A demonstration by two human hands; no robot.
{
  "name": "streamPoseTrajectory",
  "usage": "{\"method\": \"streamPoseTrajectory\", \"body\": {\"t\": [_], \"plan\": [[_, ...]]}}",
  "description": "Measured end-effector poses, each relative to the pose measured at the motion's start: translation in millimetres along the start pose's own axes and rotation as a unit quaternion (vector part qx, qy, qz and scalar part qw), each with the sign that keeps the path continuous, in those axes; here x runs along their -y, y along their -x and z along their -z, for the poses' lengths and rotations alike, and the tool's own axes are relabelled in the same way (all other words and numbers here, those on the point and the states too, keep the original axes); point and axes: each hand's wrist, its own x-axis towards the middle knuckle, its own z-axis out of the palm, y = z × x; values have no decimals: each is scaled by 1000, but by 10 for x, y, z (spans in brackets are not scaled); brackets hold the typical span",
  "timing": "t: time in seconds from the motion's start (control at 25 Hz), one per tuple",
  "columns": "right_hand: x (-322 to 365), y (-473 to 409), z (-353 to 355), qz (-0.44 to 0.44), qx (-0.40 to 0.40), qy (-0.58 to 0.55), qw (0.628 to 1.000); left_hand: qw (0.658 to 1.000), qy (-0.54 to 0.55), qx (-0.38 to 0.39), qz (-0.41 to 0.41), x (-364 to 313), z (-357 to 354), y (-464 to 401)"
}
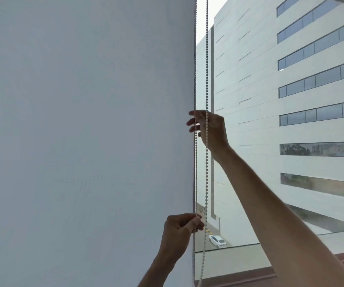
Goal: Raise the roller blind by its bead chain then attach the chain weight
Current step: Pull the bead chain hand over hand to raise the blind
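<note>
A pale grey roller blind [84, 131] covers the left half of the window, its right edge running down the middle of the view. Two strands of white bead chain [206, 59] hang just right of that edge. My left hand [177, 230] pinches the left strand low down, fingers curled round it. My right hand [208, 129] is raised higher, its fingers spread loosely at the left strand, with the right strand crossing in front of the hand. No chain weight is in view. The lower end of the chain runs out of the frame.
Bare window glass [270, 100] fills the right half, with a large pale building beyond it. A window sill [239, 264] runs along the bottom right. A white car sits on the street far below.
</note>
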Motion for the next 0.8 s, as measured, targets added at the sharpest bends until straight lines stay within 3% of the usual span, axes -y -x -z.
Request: {"method": "streamPoseTrajectory", "body": {"t": [0.12, 0.2, 0.4, 0.56, 0.8], "plan": [[179, -279, -49, 4, -16, 16, 1000, 978, -197, 46, -43, -246, 133, -184], [254, -370, -62, 2, -16, -2, 1000, 966, -243, 40, -83, -598, 184, -340], [341, -426, -90, -23, -54, -1, 998, 966, -79, -168, -179, -1838, 225, -1038], [347, -417, -67, -37, -58, 37, 997, 976, 114, -91, -162, -2699, 193, -1588], [288, -421, 1, -3, -73, 60, 996, 972, 186, -26, -141, -2981, -7, -1827]]}}
